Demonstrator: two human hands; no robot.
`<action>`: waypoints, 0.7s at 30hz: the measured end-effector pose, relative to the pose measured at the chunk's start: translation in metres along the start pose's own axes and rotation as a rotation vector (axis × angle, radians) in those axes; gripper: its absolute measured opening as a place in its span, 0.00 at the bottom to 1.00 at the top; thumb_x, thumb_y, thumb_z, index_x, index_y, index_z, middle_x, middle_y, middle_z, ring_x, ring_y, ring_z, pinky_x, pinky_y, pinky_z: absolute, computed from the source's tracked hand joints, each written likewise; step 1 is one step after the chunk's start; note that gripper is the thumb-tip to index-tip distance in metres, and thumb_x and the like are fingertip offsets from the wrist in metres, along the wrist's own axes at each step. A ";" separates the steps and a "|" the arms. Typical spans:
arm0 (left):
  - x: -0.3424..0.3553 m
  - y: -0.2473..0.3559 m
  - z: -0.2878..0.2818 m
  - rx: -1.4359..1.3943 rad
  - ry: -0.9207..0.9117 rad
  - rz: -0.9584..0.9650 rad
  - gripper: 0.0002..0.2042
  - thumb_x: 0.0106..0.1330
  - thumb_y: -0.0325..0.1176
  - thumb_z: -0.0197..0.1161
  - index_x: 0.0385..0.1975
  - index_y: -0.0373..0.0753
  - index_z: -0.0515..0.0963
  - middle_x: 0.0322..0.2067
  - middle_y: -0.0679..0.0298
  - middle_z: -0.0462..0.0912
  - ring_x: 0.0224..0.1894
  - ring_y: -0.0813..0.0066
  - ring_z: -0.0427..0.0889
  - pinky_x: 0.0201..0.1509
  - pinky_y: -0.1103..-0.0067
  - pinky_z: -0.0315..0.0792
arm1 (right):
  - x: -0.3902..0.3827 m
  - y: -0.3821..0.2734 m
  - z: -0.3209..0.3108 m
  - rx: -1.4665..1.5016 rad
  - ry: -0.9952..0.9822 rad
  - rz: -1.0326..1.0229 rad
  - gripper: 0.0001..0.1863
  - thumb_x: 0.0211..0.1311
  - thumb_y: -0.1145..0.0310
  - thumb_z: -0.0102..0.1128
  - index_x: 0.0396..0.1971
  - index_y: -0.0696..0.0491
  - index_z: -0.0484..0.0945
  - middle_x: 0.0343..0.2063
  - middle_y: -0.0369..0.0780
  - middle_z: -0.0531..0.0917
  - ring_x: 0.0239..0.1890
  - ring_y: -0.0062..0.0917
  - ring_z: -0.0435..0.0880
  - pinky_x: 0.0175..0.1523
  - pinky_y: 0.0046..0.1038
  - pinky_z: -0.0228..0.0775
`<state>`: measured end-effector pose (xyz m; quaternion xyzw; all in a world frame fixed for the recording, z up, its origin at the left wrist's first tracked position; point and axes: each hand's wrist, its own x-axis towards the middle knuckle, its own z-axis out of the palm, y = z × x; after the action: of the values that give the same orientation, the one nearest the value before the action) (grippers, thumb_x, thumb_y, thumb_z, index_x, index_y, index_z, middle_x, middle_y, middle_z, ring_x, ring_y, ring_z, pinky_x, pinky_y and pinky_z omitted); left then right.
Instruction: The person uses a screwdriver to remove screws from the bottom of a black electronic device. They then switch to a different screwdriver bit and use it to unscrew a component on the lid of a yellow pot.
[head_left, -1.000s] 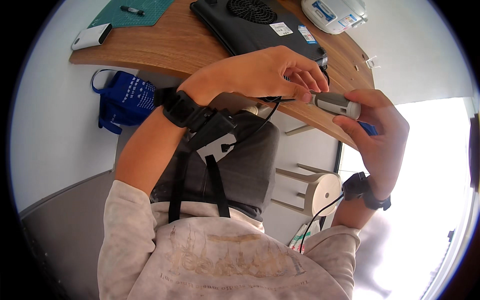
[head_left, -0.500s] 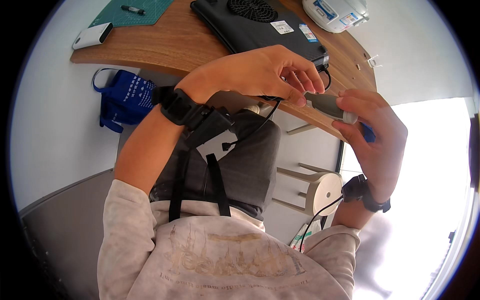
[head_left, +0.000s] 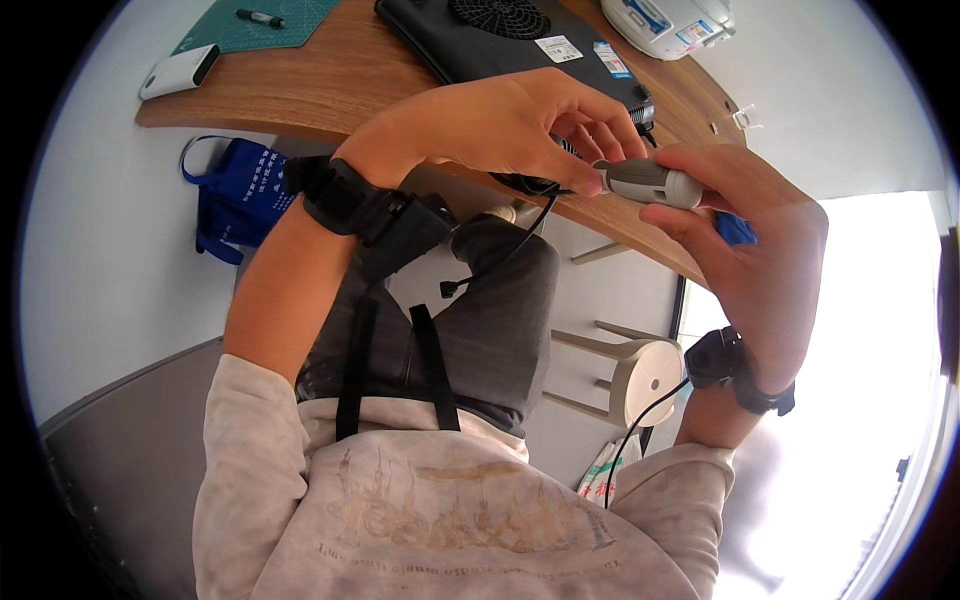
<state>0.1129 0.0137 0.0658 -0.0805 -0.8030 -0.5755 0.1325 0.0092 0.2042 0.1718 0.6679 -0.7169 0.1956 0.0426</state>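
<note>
Above the table's near edge, a grey screwdriver handle [head_left: 640, 184] with a pale end cap lies almost level between my hands. My right hand [head_left: 755, 205] grips its capped end, with the thumb below and the fingers above. My left hand [head_left: 535, 130] is closed at the narrow end, thumb and fingers pinching there; whatever lies inside that grip is hidden. Just under the left hand, part of a black round grille and a black cable [head_left: 540, 215] show. The cable hangs down in front of my lap, ending in a small black plug [head_left: 449, 289].
On the wooden table [head_left: 270, 95] lie a black flat device [head_left: 590, 95] with a round fan grille, a green cutting mat [head_left: 215, 30] with a pen [head_left: 260, 18], and a white power bank [head_left: 180, 72]. A white appliance [head_left: 665, 25] stands behind. A blue bag [head_left: 245, 195] and a stool [head_left: 650, 383] are below.
Both hands have risen slightly with the screwdriver, which now lies more level. My right hand has turned, its fingers shifting over the end cap.
</note>
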 end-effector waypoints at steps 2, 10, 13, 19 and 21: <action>-0.004 -0.001 -0.003 -0.031 -0.009 -0.019 0.19 0.62 0.26 0.70 0.54 0.38 0.77 0.47 0.66 0.81 0.51 0.75 0.78 0.59 0.78 0.75 | 0.004 -0.002 0.003 -0.026 0.008 -0.050 0.18 0.47 0.75 0.76 0.41 0.57 0.85 0.36 0.41 0.88 0.35 0.24 0.86 0.42 0.23 0.80; -0.006 -0.001 -0.006 -0.044 -0.078 0.021 0.25 0.62 0.22 0.67 0.60 0.36 0.71 0.41 0.69 0.77 0.45 0.81 0.76 0.55 0.81 0.74 | 0.021 -0.008 0.012 -0.199 0.086 -0.104 0.16 0.45 0.67 0.81 0.33 0.57 0.85 0.23 0.38 0.87 0.25 0.20 0.86 0.33 0.18 0.76; -0.011 0.008 -0.006 -0.047 -0.009 0.048 0.24 0.63 0.23 0.67 0.60 0.36 0.70 0.36 0.71 0.74 0.39 0.83 0.73 0.46 0.81 0.71 | 0.032 -0.008 0.016 -0.256 0.107 -0.165 0.16 0.47 0.62 0.81 0.30 0.56 0.85 0.18 0.35 0.84 0.20 0.18 0.81 0.28 0.18 0.71; -0.002 0.007 0.010 0.114 0.287 0.127 0.20 0.65 0.29 0.69 0.56 0.38 0.73 0.32 0.72 0.75 0.35 0.83 0.73 0.40 0.81 0.70 | 0.051 0.003 0.023 -0.274 0.157 -0.170 0.23 0.49 0.48 0.77 0.22 0.55 0.82 0.11 0.35 0.73 0.13 0.19 0.67 0.22 0.24 0.57; 0.003 0.007 0.008 0.148 0.341 0.099 0.25 0.60 0.40 0.74 0.54 0.39 0.74 0.35 0.64 0.79 0.38 0.76 0.78 0.42 0.79 0.73 | 0.056 0.008 0.022 -0.346 0.149 -0.145 0.27 0.50 0.44 0.75 0.19 0.55 0.81 0.09 0.36 0.71 0.13 0.22 0.67 0.22 0.26 0.57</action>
<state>0.1114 0.0231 0.0708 -0.0109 -0.8041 -0.5129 0.3004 -0.0004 0.1442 0.1678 0.6843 -0.6845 0.1149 0.2234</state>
